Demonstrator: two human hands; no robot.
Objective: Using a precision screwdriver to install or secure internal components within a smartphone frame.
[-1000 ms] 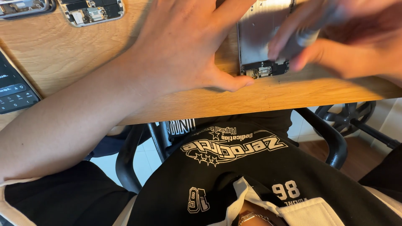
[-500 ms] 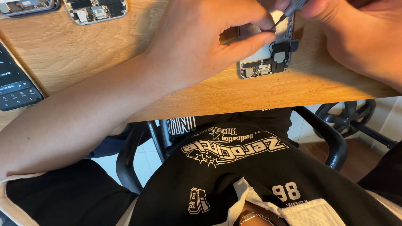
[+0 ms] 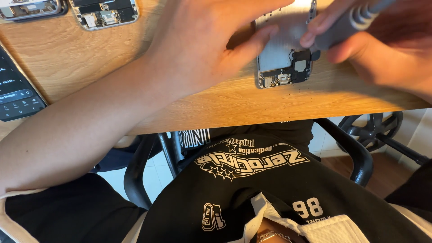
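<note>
An opened phone housing (image 3: 284, 67) lies near the front edge of a wooden desk (image 3: 90, 67), its inner parts and bottom connector showing. My left hand (image 3: 211, 45) rests on the housing's left side, thumb against its edge. My right hand (image 3: 382, 49) grips a grey screwdriver (image 3: 346, 24) whose lower end is over the upper part of the housing. The tip is blurred and hidden by my fingers.
Two more opened phone bodies (image 3: 105, 12) (image 3: 29, 8) lie at the desk's top left. A dark device with a lit screen (image 3: 15, 92) sits at the left edge. Below the desk are my black printed shirt (image 3: 252, 157) and a black chair armrest (image 3: 351, 150).
The phone housing has come clear of my hands' cover near the desk's edge. My right hand has brought the grey screwdriver down over it; my left hand has shifted to the housing's left side.
</note>
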